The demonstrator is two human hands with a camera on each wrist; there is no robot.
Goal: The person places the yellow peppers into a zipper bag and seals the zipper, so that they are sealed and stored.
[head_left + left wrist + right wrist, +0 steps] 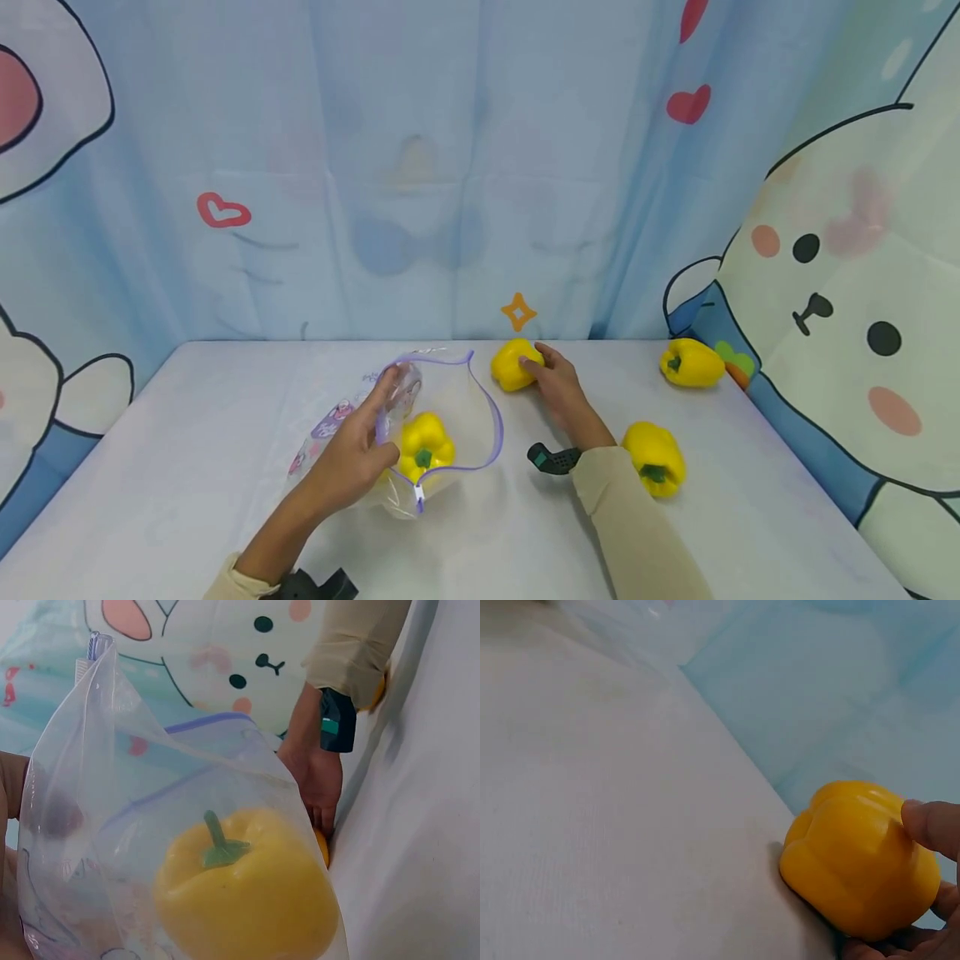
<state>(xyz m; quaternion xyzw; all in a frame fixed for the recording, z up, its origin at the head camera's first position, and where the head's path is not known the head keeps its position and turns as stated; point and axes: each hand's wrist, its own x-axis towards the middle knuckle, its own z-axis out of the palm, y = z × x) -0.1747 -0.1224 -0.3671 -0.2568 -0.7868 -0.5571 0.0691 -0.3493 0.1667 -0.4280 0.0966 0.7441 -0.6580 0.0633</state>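
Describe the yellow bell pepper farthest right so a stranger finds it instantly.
Follow the far edge of the white table to its right corner. There a glossy yellow bell pepper lies alone, green stem facing left, unlike the nearer yellow pepper beside the beige fabric sleeve.

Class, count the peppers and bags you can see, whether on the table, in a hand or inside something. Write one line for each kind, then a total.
Yellow peppers: 4 (one bagged, one in the right hand, two farther right)
Clear bag: 1
Total: 5
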